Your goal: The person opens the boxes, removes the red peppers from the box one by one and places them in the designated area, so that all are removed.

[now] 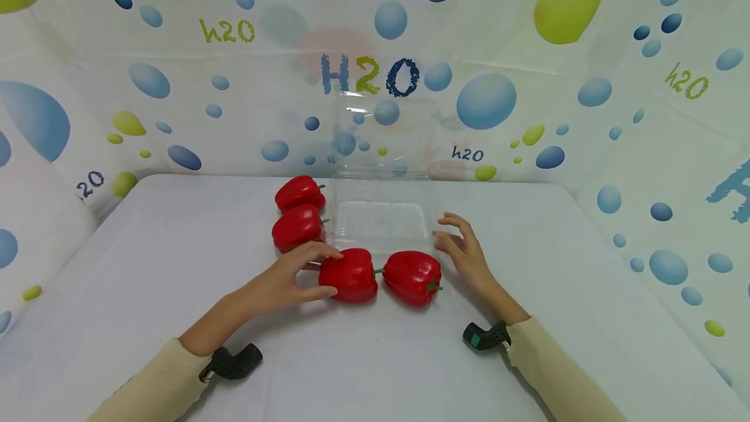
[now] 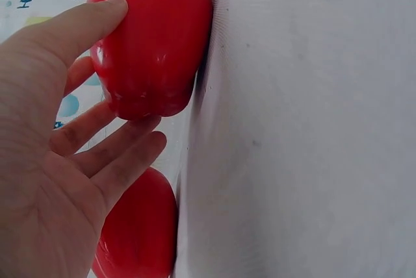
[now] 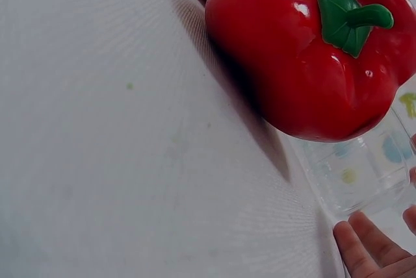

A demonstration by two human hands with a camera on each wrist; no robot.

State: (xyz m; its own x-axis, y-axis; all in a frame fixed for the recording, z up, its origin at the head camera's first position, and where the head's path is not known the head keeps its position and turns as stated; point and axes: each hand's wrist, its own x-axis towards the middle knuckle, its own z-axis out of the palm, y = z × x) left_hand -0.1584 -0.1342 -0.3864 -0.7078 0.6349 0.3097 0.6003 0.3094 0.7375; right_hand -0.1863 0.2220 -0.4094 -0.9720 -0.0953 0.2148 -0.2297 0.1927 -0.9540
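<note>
My left hand [image 1: 281,281] holds a red bell pepper [image 1: 349,277] at its blunt end, thumb on the near side and index finger on the far side. In the left wrist view the thumb [image 2: 107,17] lies against its skin; the other fingers spread below. Another bell pepper [image 1: 411,277] lies just to the right, its green stem [image 3: 367,17] large in the right wrist view. Behind them stands a clear plastic clamshell box [image 1: 381,221], lid raised. My right hand [image 1: 465,256] is at the box's right side, fingers loosely bent and gripping nothing; contact is unclear.
Two more red peppers, a far one [image 1: 299,193] and a nearer one [image 1: 298,228], sit left of the box. The box's lid [image 1: 381,135] stands up before the printed backdrop [image 1: 486,38]. A white cloth [image 1: 351,370] covers the table.
</note>
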